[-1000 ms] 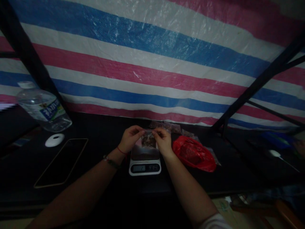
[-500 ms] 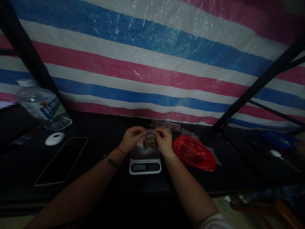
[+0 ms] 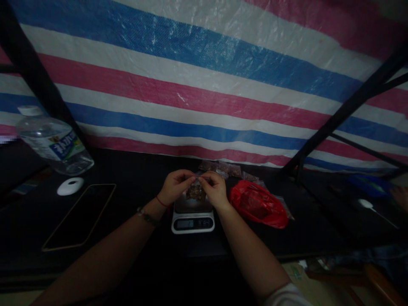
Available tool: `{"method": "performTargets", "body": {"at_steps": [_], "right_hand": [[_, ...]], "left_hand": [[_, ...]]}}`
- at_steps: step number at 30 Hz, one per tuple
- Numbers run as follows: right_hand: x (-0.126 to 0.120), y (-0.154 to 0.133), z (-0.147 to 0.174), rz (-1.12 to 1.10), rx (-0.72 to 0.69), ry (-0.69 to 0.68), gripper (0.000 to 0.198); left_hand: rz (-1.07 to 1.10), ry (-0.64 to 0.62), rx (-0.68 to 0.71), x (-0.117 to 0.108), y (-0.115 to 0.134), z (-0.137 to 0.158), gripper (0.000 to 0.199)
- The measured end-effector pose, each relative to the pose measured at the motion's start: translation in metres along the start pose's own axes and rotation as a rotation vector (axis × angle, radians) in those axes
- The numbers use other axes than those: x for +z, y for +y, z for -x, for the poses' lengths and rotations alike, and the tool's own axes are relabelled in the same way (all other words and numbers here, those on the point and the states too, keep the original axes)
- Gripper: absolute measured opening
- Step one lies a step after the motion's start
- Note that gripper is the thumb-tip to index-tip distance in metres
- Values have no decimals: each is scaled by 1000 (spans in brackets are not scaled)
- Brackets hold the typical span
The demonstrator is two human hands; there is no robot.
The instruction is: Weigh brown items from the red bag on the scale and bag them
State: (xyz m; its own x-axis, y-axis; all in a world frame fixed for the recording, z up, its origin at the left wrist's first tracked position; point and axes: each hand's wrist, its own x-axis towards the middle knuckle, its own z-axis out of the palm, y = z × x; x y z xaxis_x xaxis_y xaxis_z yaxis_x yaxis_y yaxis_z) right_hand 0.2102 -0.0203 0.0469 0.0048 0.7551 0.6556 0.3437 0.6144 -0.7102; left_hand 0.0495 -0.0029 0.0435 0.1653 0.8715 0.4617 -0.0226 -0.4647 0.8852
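Between my two hands is a small clear zip bag with brown bits inside, too dim to name. My left hand pinches its top edge from the left, and my right hand pinches the same edge from the right, the fingertips close together. Directly below the bag stands a white digital kitchen scale with a lit display; its digits are hard to read. Right of my right hand lies a crumpled red plastic bag, its mouth partly spread. Filled zip bags lie behind my hands.
At the left are a large water bottle, a white oval object and a phone. A striped plastic sheet hangs behind the dark table. A white plug with cable and another person's hand are far right.
My right hand has moved slightly left, bringing the fingertips of both hands closer together along the zip bag's top. The whole view has shifted a little.
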Motion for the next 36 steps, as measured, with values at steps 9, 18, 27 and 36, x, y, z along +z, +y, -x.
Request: {"method": "performTargets", "body": {"at_steps": [9,18,27,36], "right_hand": [[2,0,-1,-66,59,-24,11],[3,-1,-2,-147,78,55,17],[1,-1,-1,-178,75,-11,17],[-1,12,-3,-407,295,200,27]], "left_hand": [[-84,25,22,1,0,1,22],[-82,61,6,4,-1,1,24],[-113,146,11,4,4,2,23],[56,79,-59,3,-11,0,32]]}}
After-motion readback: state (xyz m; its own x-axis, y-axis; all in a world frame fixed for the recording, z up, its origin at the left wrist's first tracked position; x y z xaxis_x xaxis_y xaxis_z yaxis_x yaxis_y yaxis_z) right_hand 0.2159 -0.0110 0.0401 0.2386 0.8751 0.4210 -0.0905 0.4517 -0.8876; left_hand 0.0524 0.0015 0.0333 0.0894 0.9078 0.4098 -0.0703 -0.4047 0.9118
